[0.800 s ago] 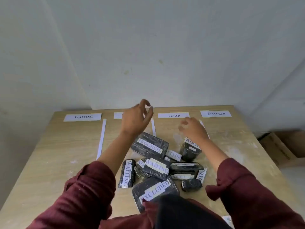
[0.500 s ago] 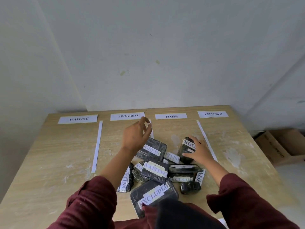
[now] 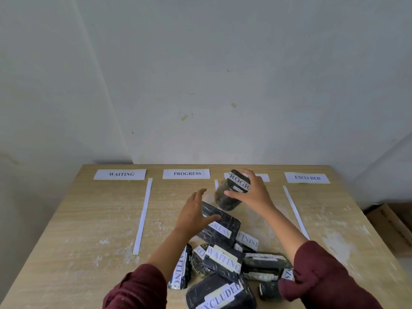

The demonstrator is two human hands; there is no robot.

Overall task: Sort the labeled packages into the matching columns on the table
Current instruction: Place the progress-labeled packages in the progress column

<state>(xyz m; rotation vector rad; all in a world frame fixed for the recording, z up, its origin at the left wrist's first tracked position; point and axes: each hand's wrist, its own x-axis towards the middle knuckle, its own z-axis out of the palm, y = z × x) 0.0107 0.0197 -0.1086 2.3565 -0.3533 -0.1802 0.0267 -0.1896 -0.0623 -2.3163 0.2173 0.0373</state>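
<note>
Your right hand (image 3: pixel 252 195) grips a black-wrapped pack (image 3: pixel 231 190) whose label shows "ROGR"; you hold it lifted over the table (image 3: pixel 66 230), in front of the third header, which it mostly hides. Your left hand (image 3: pixel 196 212) is spread wide, fingers apart, holding nothing, just above the far end of the PROGRESS pack (image 3: pixel 219 226) at the top of the pile.

Four header cards lie along the far edge: WAITING (image 3: pixel 120 174), PROGRESS (image 3: pixel 186 173), the hidden third (image 3: pixel 264 177) and EXCLUDED (image 3: pixel 307 177). Three white strips divide the columns: one long on the left (image 3: pixel 143 216), one mostly covered in the middle (image 3: pixel 216 185), one on the right (image 3: pixel 295 211).

The pile sits near you, across the middle columns. I count about nine packs there besides the held one: the PROGRESS one, one reading FINISH (image 3: pixel 248 240), two reading WAITING (image 3: pixel 225 260) (image 3: pixel 181 268), a rounded one (image 3: pixel 198 260) partly under them, a large EXCLUDED pack (image 3: pixel 220 293) nearest you, a long one (image 3: pixel 264 265) whose label I cannot read, a small one (image 3: pixel 268 292) by your right sleeve, and one showing "IS" (image 3: pixel 287 274). They overlap, so the count is not firm.

The table is pale wood grain with white scuffs. Plain whitish walls meet in a corner behind it, and a cardboard box (image 3: pixel 392 228) stands on the floor to the right.
</note>
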